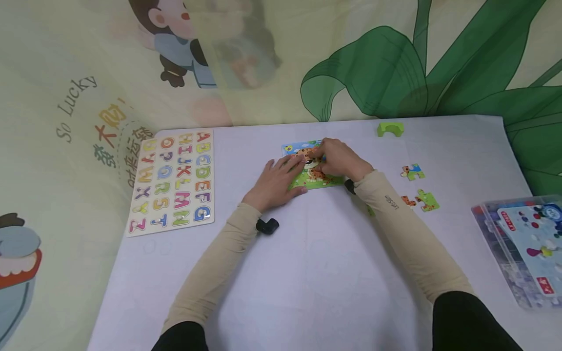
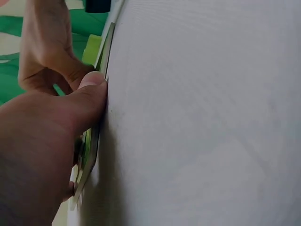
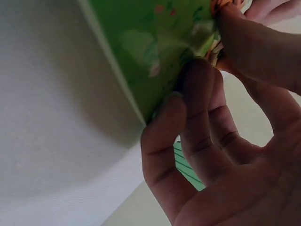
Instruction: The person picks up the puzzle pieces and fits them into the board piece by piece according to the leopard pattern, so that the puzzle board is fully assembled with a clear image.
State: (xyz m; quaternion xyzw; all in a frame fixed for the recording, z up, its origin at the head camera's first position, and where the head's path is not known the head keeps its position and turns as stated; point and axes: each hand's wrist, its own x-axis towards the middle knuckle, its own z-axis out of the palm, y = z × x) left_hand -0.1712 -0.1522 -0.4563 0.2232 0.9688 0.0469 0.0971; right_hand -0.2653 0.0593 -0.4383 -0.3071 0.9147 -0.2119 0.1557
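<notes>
Steadying a mostly filled puzzle board (image 1: 313, 185) on the table (image 1: 329, 273), the left hand (image 1: 274, 185) lies fingers spread; the right hand (image 1: 342, 160) seemingly pinches a partly hidden piece (image 3: 208, 44). Loose pieces (image 1: 428, 200) at right remain unplaced.

Puzzle (image 1: 310, 168) — blue top, green bottom, dark-spotted orange middle; arch block (image 1: 390, 128) — lime green; white tablecloth (image 1: 329, 273)

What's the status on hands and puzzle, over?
Left hand rests on puzzle; right hand touches it. Both hands partly cover it. Loose pieces to the right.
</notes>
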